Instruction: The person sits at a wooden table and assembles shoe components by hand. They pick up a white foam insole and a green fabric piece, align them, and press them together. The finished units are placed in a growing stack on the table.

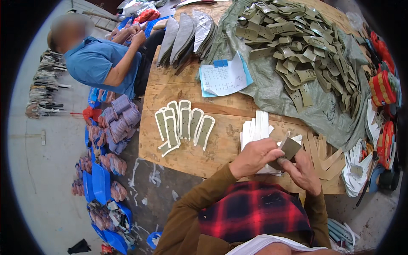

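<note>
Near the table's front edge, my left hand (258,158) and my right hand (303,171) pinch a small olive-green curved piece (290,148) between them. A pale strip shows along its upper left edge, by my left fingertips. Under and behind my hands lie bundles of white strips (256,127). Left of them on the table rests a loose group of olive-green pieces with white edging (184,123), partly overlapping. Tan strips (323,158) fan out just right of my right hand. The undersides of my fingers are partly hidden.
A large heap of olive-green pieces (297,46) covers a green woven sack (329,119) at the back right. Written papers with a blue clip (223,78) and grey stacked pieces (182,36) lie behind. A person in blue (102,63) works at the far left, beside blue bins (101,182).
</note>
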`<state>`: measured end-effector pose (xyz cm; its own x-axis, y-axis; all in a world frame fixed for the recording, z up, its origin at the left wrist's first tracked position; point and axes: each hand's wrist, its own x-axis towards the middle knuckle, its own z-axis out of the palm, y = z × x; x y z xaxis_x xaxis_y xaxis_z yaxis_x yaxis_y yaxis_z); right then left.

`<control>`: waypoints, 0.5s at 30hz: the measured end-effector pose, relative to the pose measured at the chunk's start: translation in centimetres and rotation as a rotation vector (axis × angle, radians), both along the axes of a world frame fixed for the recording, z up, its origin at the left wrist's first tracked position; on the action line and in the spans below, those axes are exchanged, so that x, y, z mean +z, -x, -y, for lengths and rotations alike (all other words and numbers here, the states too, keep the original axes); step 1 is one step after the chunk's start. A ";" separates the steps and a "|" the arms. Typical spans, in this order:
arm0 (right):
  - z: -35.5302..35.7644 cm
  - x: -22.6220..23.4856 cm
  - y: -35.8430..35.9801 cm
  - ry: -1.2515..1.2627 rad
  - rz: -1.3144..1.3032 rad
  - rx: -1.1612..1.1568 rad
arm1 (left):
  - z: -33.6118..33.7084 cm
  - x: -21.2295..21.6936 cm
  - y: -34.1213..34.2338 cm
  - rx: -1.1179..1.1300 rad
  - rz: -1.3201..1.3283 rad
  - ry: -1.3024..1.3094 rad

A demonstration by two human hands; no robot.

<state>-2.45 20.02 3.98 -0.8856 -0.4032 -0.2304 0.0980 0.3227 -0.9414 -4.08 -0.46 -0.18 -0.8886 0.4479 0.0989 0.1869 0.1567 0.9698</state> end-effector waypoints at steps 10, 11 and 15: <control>1.0 -1.5 0.4 -0.264 -0.583 0.082 | -0.3 0.9 0.0 -0.015 -0.112 0.173; 1.0 -2.0 0.4 -0.278 -0.593 0.075 | -0.4 0.8 -0.1 0.016 -0.154 0.186; 1.1 -1.5 1.0 -0.224 -0.670 0.034 | -0.2 0.8 0.2 0.122 -0.377 0.162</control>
<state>-3.42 18.90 2.52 -0.8535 -0.4398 0.2797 -0.4932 0.5081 -0.7061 -4.28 -0.26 0.59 -0.8510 0.3782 0.3643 0.4946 0.3442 0.7980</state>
